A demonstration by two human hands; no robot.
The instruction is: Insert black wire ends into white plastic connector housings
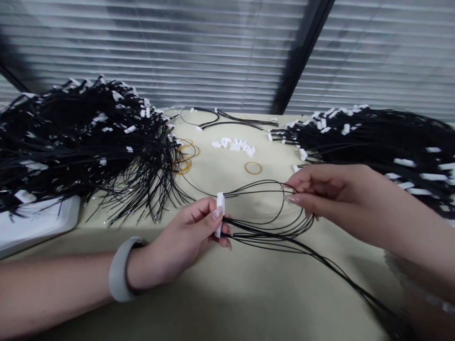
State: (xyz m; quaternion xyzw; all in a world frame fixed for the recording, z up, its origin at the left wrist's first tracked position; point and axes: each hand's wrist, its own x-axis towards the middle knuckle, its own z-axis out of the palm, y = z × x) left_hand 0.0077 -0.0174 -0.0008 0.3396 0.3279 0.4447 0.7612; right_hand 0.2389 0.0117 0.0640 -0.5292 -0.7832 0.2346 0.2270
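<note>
A white connector (pixel 221 214) stands upright between the thumb and fingers of my left hand (pixel 194 227). Thin black wires (pixel 270 237) run from its right side, and their bundle trails off toward the lower right. To the right, my right hand (pixel 327 192) pinches a looped black wire near a small pale end, with more wires curving under its fingers. Both hands are above the pale table, the left one a little lower.
Large piles of black wires with white connectors lie at the left (pixel 88 128) and right (pixel 377 137). Small white connectors (pixel 234 144) and a yellow rubber band (pixel 253 167) lie between them. A white tray (pixel 42 227) sits at the left, with window blinds (pixel 213 52) behind.
</note>
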